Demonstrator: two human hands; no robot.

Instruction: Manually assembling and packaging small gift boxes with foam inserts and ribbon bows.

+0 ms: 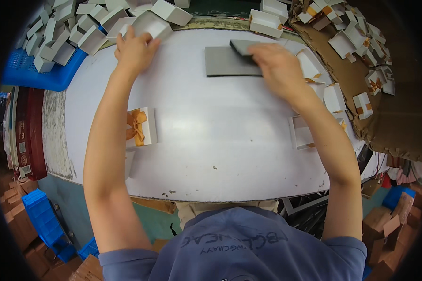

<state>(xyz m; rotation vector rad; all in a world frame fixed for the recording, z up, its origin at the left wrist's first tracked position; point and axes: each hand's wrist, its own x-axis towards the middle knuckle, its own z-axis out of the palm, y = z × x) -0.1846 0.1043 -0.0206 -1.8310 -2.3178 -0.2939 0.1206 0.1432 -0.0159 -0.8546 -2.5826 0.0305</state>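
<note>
At the far left of the table, my left hand (135,50) has its curled fingers at the near edge of an open white box (154,27) and appears to grip it. My right hand (280,68), blurred by motion, pinches a small dark grey foam pad (241,46). That pad is tilted above a flat stack of grey foam pads (225,63), whose right end the hand partly hides. Beside my left forearm stands a white box with an orange ribbon bow (138,127), partly covered by the arm.
Many white boxes (93,41) are heaped at the far left, partly in a blue plastic basket (63,82). Open white boxes with orange ribbon (303,132) line the table's right side. Further right, a brown cardboard sheet (356,103) bears more ribboned boxes. Cartons (384,229) stand below.
</note>
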